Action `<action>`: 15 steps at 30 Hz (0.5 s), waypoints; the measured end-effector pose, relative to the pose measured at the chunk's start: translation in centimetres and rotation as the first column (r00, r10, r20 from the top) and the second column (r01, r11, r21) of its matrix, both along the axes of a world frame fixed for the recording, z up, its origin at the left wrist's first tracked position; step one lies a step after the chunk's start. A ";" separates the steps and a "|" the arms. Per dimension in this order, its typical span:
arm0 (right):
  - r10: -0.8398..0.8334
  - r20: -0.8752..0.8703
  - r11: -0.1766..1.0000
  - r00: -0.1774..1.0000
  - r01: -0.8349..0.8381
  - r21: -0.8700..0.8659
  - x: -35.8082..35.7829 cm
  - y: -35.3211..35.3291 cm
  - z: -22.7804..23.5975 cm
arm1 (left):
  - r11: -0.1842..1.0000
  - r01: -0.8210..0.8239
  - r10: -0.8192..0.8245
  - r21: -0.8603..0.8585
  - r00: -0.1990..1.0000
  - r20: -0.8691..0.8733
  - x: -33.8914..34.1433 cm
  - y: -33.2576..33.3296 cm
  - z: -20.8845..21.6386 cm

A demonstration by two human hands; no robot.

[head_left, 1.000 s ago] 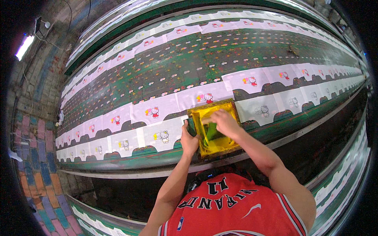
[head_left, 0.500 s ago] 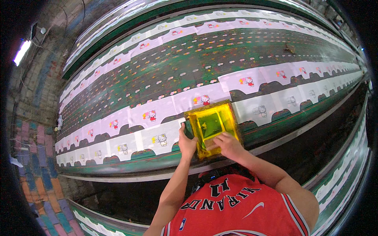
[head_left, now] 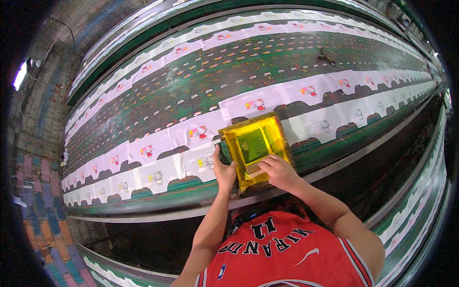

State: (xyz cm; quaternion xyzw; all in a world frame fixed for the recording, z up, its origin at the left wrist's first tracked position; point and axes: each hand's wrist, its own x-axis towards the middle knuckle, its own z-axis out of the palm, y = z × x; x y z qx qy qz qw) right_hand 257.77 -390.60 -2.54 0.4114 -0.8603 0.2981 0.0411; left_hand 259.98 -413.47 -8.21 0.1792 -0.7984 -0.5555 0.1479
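Observation:
A yellow-filmed screen-printing frame (head_left: 282, 138) with a green-tinted middle lies tilted over the lower row of white cloth pieces, near the table's front edge. My left hand (head_left: 224, 173) is closed on the frame's left side, fingers along the outer edge and thumb toward me. Inside the frame, my right hand (head_left: 282, 173) grips a wooden squeegee (head_left: 253, 170) at the near end of the mesh. Cloth just left of the frame carries a cartoon cat print (head_left: 205, 163) in outline and yellow. Whatever lies beneath the frame is mostly hidden.
The long green table (head_left: 191, 107) bears rows of printed cloth pieces (head_left: 174, 138) and paint-spotted bands. A dark gap (head_left: 158, 239) separates it from another table (head_left: 401, 234) behind me. Brick paving (head_left: 52, 229) runs along the left, and a lamp (head_left: 20, 75) glows there.
My view has turned slightly. The frame and both hands sit a little further left against the cloth prints. Both hands keep their hold; the squeegee remains near the frame's near side.

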 end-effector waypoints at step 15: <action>0.005 0.108 0.996 0.994 0.004 -0.084 -1.9 9.2 -2.6 | 0.983 0.050 -0.025 -0.176 0.990 0.139 -2.2 7.2 -1.0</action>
